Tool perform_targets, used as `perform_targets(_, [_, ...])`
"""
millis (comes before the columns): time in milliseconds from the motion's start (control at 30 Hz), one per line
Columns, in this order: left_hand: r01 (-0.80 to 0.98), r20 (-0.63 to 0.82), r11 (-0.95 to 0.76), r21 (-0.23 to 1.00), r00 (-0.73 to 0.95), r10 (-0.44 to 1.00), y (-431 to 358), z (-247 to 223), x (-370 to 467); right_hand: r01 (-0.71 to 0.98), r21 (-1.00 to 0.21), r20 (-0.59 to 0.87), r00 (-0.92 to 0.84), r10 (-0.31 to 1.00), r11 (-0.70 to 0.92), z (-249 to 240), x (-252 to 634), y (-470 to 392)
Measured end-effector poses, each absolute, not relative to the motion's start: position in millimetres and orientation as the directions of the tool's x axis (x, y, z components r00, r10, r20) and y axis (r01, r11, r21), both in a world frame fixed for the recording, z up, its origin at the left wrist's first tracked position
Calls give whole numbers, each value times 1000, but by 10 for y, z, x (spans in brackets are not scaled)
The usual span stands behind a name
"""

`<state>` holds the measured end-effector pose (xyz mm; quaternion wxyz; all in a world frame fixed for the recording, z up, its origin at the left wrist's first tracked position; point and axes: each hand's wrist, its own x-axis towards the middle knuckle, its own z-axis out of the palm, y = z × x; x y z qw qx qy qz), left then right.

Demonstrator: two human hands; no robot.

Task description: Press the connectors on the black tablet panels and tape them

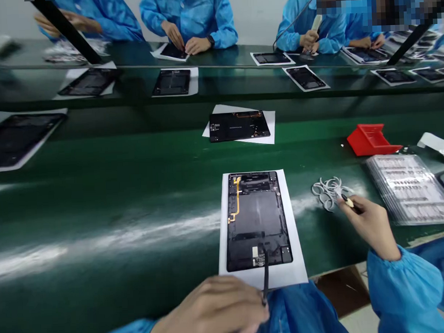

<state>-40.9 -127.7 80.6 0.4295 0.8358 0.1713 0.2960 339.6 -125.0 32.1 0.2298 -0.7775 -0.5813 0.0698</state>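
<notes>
An opened tablet housing, dark with a yellow flex cable along its left side, lies on a white sheet in front of me. My left hand is closed on thin black tweezers. Their tips reach the small circuit board at the housing's lower edge. To the right, my right hand pinches a small cream item with a black end; its exact kind is unclear. The fingers are at the edge of a pile of curled whitish rings.
Another tablet housing lies on paper further back. A red bin and stacked clear trays of small parts stand at right. Behind, a raised conveyor carries more housings; co-workers in blue work across it. Dark posts rise at both sides.
</notes>
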Motion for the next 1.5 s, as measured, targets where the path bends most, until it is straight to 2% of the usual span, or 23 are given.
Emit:
perform_targets(100, [7, 422, -634, 773, 740, 523, -909, 752, -325, 916, -313, 261, 338, 904, -252, 260, 3373, -1239])
perform_targets(200, [72, 447, -662, 746, 681, 579, -514, 605, -195, 931, -333, 323, 263, 909, -151, 208, 3016, -1261])
perform_targets(300, [176, 457, -658, 733, 589, 667, -128, 401, -32, 864, -471, 241, -72, 968, 181, 122, 2487, -1257])
perform_targets(333, [214, 444, -645, 733, 568, 693, -19, 324, 24, 836, -482, 218, -173, 961, 260, 80, 2328, -1245])
perform_targets(467, [333, 314, -572, 750, 581, 751, 249, 25, 197, 808, -408, 210, -372, 904, 426, -102, 1993, -1196])
perform_targets(633, [466, 180, -496, 732, 570, 802, 291, -133, 236, 768, -438, 218, -414, 884, 468, -183, 2029, -1194])
perform_targets(900, [515, 108, -517, 684, 630, 769, 300, -108, 210, 743, -472, 224, -420, 879, 475, -127, 2041, -1157])
perform_targets(1133, [523, 123, -537, 662, 631, 766, 297, -123, 208, 746, -468, 232, -414, 880, 474, -124, 2036, -1139])
perform_targets(1267, [522, 191, -628, 577, 661, 726, 277, -140, 200, 738, -464, 248, -423, 871, 490, -67, 2051, -1121])
perform_targets(1367, [526, 218, -682, 508, 688, 692, 261, -142, 197, 700, -431, 249, -515, 820, 570, 21, 2047, -1175])
perform_targets(1500, [555, 234, -697, 453, 681, 694, 237, -132, 193, 682, -348, 147, -638, 756, 644, 91, 1960, -1225])
